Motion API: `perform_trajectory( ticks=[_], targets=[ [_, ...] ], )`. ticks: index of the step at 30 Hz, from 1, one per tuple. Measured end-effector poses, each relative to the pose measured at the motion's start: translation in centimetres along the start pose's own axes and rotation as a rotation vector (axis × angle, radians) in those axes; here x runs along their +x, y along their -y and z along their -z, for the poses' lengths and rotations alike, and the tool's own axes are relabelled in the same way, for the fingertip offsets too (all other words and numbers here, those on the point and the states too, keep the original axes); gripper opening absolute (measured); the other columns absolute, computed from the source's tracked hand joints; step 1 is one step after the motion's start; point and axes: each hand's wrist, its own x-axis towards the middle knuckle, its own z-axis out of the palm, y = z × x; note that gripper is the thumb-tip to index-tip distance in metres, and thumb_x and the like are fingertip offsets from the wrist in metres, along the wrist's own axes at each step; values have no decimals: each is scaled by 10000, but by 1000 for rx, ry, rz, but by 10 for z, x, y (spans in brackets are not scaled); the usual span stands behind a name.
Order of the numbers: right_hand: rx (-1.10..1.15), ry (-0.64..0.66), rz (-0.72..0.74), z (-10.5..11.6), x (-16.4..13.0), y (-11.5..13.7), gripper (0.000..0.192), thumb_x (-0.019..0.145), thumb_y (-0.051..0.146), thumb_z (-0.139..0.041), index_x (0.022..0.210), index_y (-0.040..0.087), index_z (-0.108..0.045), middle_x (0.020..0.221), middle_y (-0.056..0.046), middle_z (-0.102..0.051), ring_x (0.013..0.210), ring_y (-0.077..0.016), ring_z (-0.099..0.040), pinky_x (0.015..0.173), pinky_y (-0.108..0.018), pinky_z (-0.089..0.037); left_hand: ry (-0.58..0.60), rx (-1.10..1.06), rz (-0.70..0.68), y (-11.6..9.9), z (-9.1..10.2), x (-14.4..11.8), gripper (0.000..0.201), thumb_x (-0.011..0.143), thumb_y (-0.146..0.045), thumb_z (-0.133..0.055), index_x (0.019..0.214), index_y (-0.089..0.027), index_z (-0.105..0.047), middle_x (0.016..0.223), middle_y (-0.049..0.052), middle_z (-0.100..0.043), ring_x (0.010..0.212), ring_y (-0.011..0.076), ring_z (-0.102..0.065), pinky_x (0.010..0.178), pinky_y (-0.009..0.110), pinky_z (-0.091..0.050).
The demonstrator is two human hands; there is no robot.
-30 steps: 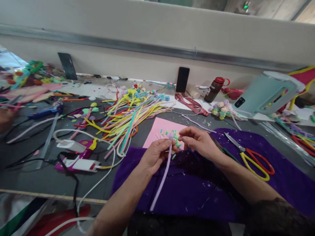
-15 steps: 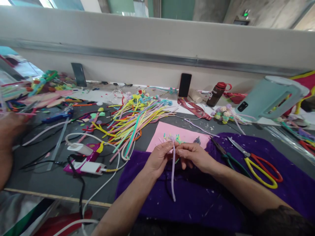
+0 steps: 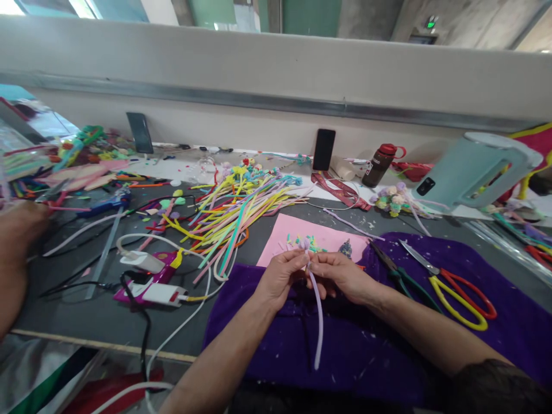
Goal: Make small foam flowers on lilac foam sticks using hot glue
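Between the fingertips of my left hand (image 3: 282, 275) and my right hand (image 3: 338, 276) is a lilac pipe cleaner (image 3: 318, 322). Both hands are closed in a pinch near its upper end, where a small lilac tuft sticks up above the fingers. Its long tail hangs down and curves slightly over a purple cloth (image 3: 267, 339). Just beyond the hands lies a pink sheet (image 3: 276, 241) with small yellow and green snippets on it, along with a dark grey cone-shaped piece (image 3: 345, 248). My fingers hide the exact point of grip.
Pliers (image 3: 399, 273) and red-and-yellow-handled scissors (image 3: 457, 293) lie to the right. Behind are a pile of coloured pipe cleaners (image 3: 245, 213), a bottle (image 3: 379, 165) and a kettle (image 3: 461, 172). A power strip (image 3: 157, 279) with cables sits left, near another person's hand (image 3: 19, 241).
The tail of the lilac pipe cleaner has swung to the right and now curves. My right fingers have closed in on it. The other person's hand at the left has shifted slightly.
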Motion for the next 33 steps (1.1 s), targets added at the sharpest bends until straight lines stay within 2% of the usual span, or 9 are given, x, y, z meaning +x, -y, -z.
perform_trajectory(
  ticks=[7,10,13,15,18,26,33],
  targets=[
    [-136,15,15,1,0,0,279,782,400,-550,711,130,-553,638,1,-600,420,-53,-507,356,-149,-304,2,27,33,3,2,0,184,686,-286,-674,710,-105,-647,601,24,-610,505,102,-544,520,229,-424],
    [-254,12,31,5,-3,10,252,791,374,-536,705,138,-555,576,27,-557,416,-54,-494,378,-155,-317,-78,6,26,-2,1,0,183,652,-280,-703,698,-113,-644,608,0,-599,512,80,-531,507,201,-415],
    [-391,-156,151,18,-8,27,171,771,306,-563,725,142,-574,576,39,-539,458,-53,-498,437,-160,-366,-176,-7,3,-8,1,0,193,624,-278,-723,669,-116,-630,633,-11,-599,473,36,-474,416,149,-337],
    [-425,-278,197,30,-11,38,154,760,294,-577,727,143,-570,604,32,-556,475,-57,-513,434,-157,-364,-191,2,2,-12,2,0,203,625,-285,-721,657,-115,-613,631,-9,-600,437,21,-434,367,139,-278],
    [-457,-350,217,46,-15,49,159,753,293,-585,721,138,-574,600,22,-574,448,-56,-513,399,-153,-346,-189,2,6,-17,5,1,208,641,-296,-707,668,-125,-593,612,-13,-593,415,21,-419,347,138,-253],
    [-595,-310,267,58,-15,48,109,766,231,-557,790,136,-604,673,-11,-627,478,-63,-544,438,-170,-405,-243,-23,-63,-28,14,2,202,637,-277,-707,662,-123,-578,577,-26,-576,415,22,-433,337,126,-263],
    [-683,-272,195,60,-11,46,142,800,272,-515,767,148,-574,615,9,-597,465,-68,-545,443,-177,-392,-249,-8,-86,-28,22,4,166,652,-244,-693,697,-119,-593,586,-23,-583,433,26,-468,349,122,-293]
  ],
)
